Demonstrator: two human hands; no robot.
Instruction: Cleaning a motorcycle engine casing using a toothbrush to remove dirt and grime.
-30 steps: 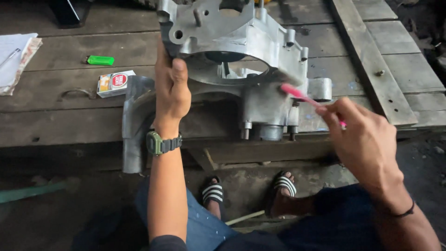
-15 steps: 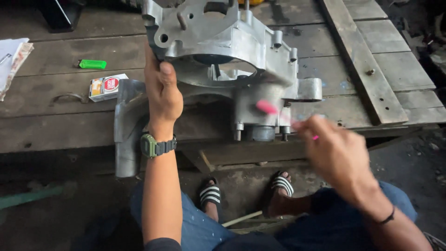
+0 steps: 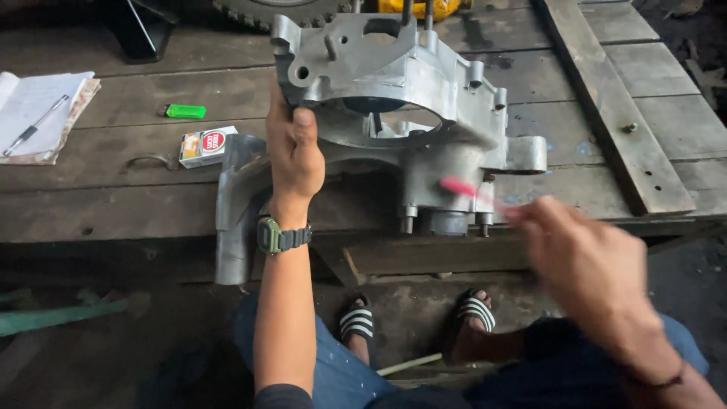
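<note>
A large grey cast-metal engine casing (image 3: 424, 98) stands on the edge of a wooden workbench (image 3: 666, 121). My left hand (image 3: 294, 155), with a green wristwatch on the wrist, grips the casing's left side and steadies it. My right hand (image 3: 587, 261) is blurred with motion and holds a pink-handled brush (image 3: 466, 191). The brush head touches the casing's lower front, just above the bolts that stick out underneath.
On the bench to the left lie a green lighter (image 3: 185, 111), a small white and red box (image 3: 206, 145) and a notebook with a pen (image 3: 38, 113). A metal bracket (image 3: 231, 220) hangs off the bench edge. My sandalled feet (image 3: 413, 322) rest below.
The brush has moved along the casing's lower front while my right hand shifted down and right. The view has tilted, so the casing sits lower in the picture. My left hand keeps its grip.
</note>
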